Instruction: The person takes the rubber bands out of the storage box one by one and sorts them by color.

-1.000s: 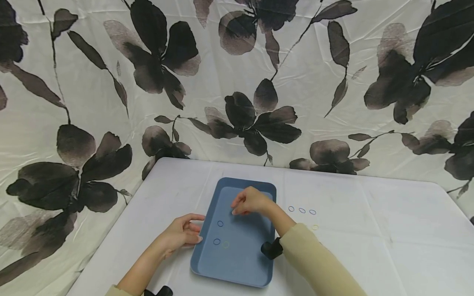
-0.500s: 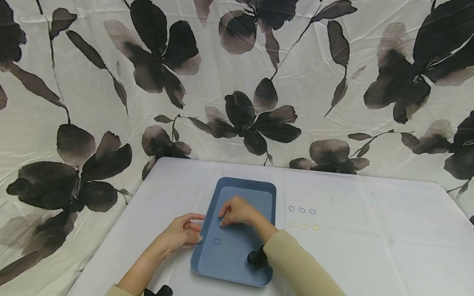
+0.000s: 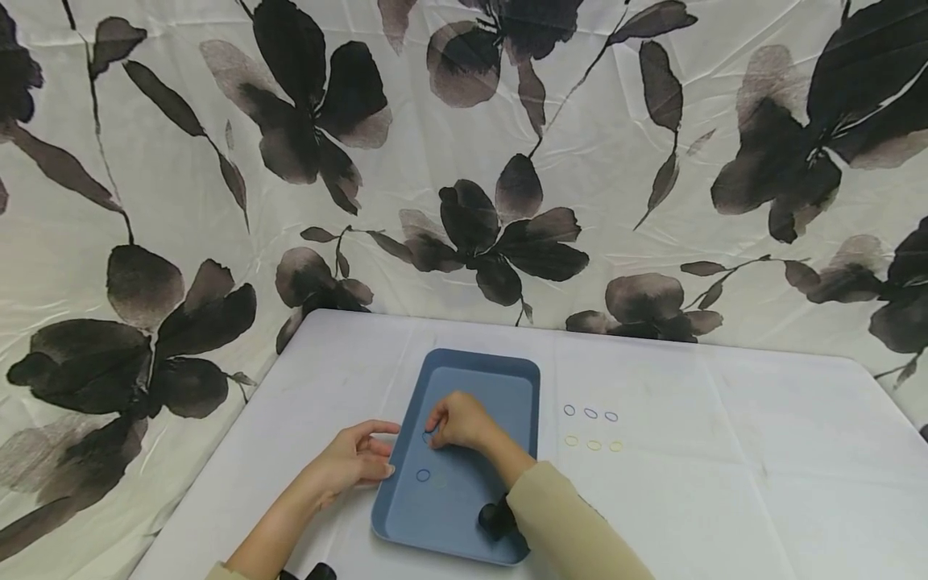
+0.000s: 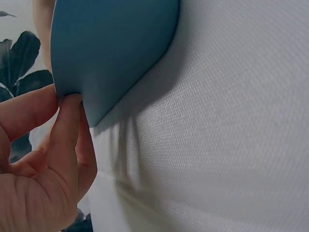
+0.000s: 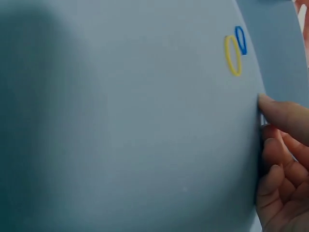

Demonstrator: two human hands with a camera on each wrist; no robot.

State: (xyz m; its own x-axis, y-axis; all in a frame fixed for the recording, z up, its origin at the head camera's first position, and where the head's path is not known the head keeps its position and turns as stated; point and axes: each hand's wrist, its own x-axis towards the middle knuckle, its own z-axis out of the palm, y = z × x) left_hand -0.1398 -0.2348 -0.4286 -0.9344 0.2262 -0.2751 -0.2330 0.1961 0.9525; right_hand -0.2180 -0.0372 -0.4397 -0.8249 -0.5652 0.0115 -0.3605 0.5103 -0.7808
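Note:
A blue tray (image 3: 500,379) lies on the white table. My left hand (image 3: 358,455) holds its left rim, thumb and index finger pinching the edge in the left wrist view. Over the tray, my right hand (image 3: 467,423) has its thumb and fingertips at a small blue rubber band (image 3: 427,437), pinching at it; in the right wrist view the fingers (image 5: 285,116) mostly hide that band. Nearer the front lies another blue rubber band (image 3: 417,476), with a yellow rubber band (image 5: 238,54) beside it, very faint in the head view.
Right of the tray, three blue rubber bands (image 3: 590,413) lie in a row on the table (image 3: 725,483). Three yellow bands (image 3: 594,445) form a row in front of them. A floral cloth (image 3: 478,105) hangs behind the table.
My right hand has moved left and toward the front, from the tray's middle to the blue rubber band. The left hand stays on the rim.

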